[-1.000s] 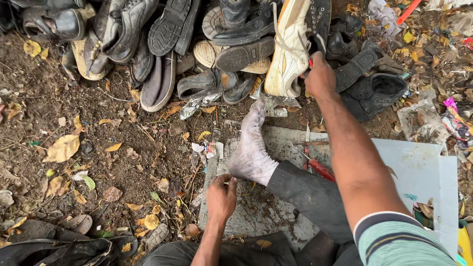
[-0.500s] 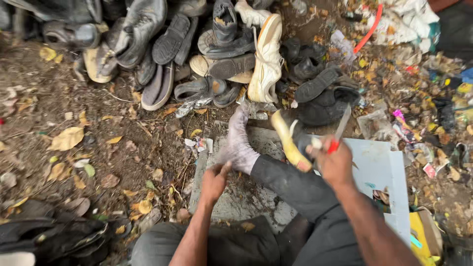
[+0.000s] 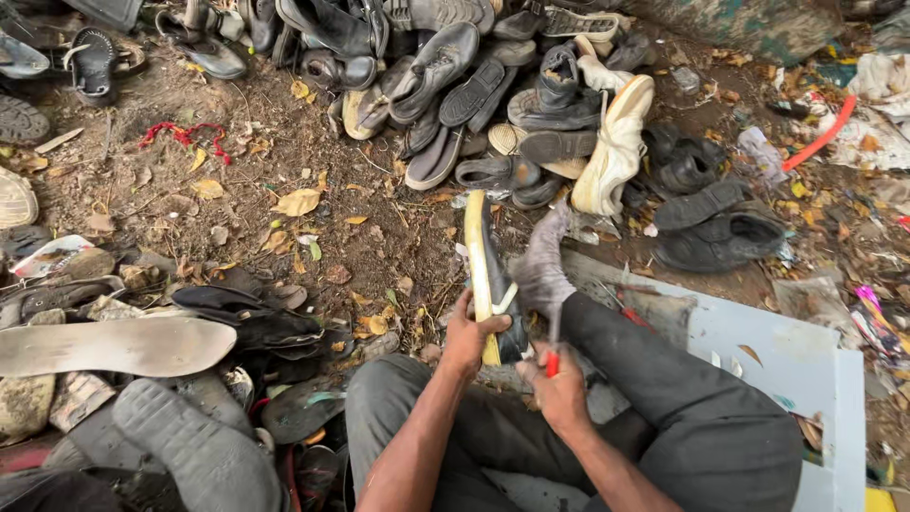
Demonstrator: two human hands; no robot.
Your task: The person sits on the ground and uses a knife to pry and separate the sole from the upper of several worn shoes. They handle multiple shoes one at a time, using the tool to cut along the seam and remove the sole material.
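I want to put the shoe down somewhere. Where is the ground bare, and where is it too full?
Barest: the dirt patch with scattered leaves, between the shoe pile above and the loose sole below. The white board right of the leg has bare room too. Crowded: the pile, the bottom-left scraps, the litter at right.

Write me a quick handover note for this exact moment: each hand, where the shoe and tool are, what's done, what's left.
Left hand: gripping the black shoe with yellow sole on edge, against the grey-socked foot.
Right hand: closed on a red-handled tool, its blade at the shoe's heel end.
Shoe pile lies ahead on the dirt; white board underfoot.
Done: shoe picked and braced.
Left: sole looks attached along most of its length; the tool work, probably cutting, seems barely started.
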